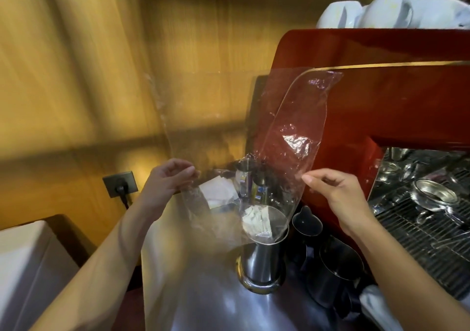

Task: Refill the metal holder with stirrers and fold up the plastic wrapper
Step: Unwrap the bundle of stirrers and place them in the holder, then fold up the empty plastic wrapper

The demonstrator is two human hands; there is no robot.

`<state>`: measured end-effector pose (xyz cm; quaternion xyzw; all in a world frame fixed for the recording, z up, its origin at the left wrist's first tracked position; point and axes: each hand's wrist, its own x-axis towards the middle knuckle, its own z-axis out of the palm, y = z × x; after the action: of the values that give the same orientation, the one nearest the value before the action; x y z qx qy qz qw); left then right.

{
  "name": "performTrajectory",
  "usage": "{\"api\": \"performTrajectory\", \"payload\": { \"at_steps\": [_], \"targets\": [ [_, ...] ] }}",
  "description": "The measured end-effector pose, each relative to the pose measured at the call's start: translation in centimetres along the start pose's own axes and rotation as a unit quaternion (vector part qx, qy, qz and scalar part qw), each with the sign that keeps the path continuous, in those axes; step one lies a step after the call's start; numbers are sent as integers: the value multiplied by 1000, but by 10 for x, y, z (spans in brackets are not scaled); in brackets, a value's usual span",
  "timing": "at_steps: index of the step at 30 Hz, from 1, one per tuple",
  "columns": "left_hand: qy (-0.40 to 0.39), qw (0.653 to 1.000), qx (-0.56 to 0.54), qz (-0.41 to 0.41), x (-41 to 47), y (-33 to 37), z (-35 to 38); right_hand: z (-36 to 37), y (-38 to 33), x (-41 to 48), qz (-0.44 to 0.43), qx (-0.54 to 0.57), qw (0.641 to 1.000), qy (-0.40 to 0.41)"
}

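Both hands pinch the plastic wrapper (287,137) above the metal holder (262,262) — left hand (167,178), right hand (335,190); likely weightless, limp, slippery — grip edges.

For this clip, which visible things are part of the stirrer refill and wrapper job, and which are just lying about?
In the job: plastic wrapper, pinched by left hand and right hand; metal holder; stirrers inside it.

Lying about: metal pitchers, red espresso machine, white cups, wall socket.
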<state>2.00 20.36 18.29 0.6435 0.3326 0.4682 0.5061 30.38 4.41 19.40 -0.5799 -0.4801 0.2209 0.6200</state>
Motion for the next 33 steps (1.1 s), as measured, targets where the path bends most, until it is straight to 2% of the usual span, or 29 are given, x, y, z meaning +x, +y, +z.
{"api": "performTrajectory", "payload": {
  "at_steps": [5,7,16,22,26,31,33],
  "targets": [
    [34,998,-30,45,-1,11,0,1,-11,10,-42,32,998,44],
    [49,997,-41,52,1,15,-1,2,-15,13,-52,36,997,39],
    [31,999,-37,22,-4,18,-2,10,-15,16,-41,64,997,-2],
    [93,995,-17,41,-2,43,-13,8,-38,34,-103,51,993,-21],
    [100,994,-32,31,-4,57,-21,8,-45,46,-39,77,992,-95],
    [32,999,-28,-3,-21,56,-35,14,-40,43,-7,114,984,-135],
    [28,999,-26,-7,-28,55,-40,20,-37,41,3,118,982,-148]
  ]
}}
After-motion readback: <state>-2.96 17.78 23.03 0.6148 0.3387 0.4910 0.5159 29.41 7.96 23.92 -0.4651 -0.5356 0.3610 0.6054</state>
